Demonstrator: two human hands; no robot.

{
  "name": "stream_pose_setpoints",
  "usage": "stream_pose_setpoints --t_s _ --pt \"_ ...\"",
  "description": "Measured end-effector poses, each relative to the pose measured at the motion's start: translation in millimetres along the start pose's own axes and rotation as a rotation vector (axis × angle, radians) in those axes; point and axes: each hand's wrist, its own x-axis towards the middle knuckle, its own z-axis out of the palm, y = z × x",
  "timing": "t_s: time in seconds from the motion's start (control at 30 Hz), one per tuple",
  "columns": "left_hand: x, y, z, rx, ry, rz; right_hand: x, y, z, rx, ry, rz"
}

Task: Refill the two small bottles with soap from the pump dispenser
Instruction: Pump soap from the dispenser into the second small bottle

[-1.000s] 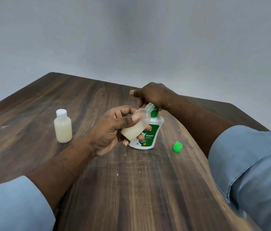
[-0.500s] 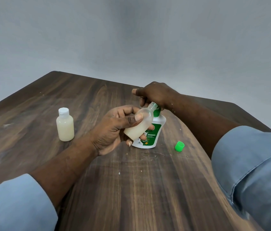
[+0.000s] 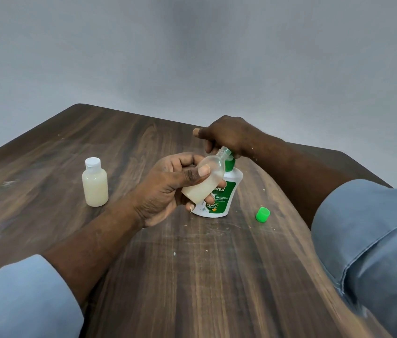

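Observation:
My left hand grips a small clear bottle, tilted, partly filled with creamy soap, its open mouth up against the green pump nozzle. The white and green pump dispenser stands on the table right behind it. My right hand rests on top of the pump head, fingers curled over it; the pump head is mostly hidden. A second small bottle, full of creamy soap and capped white, stands upright to the left. A green cap lies on the table to the right of the dispenser.
Everything sits on a dark wooden table with its far corner at the upper left and a far edge behind my right hand. A plain grey wall is behind it. My blue sleeves cover both forearms near the camera.
Both hands, the small bottle and the dispenser keep the same pose. The view has shifted slightly; no clear change in the soap level.

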Motion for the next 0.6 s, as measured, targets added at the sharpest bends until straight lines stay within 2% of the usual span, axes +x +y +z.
stream_pose_setpoints --t_s 0.27,0.33,0.47,0.6 --pt "0 -2 -1 0.026 0.003 -0.025 -3 1 6 0.073 -0.015 0.045" --pt "0 -2 0 0.032 0.009 -0.025 -6 -2 2 0.028 -0.024 0.016" --pt "0 -3 -2 0.017 0.002 -0.018 -9 -7 -8 -0.237 -0.044 -0.13" --pt "0 -3 -5 0.026 0.0 -0.015 -3 -3 0 -0.027 -0.016 -0.033"
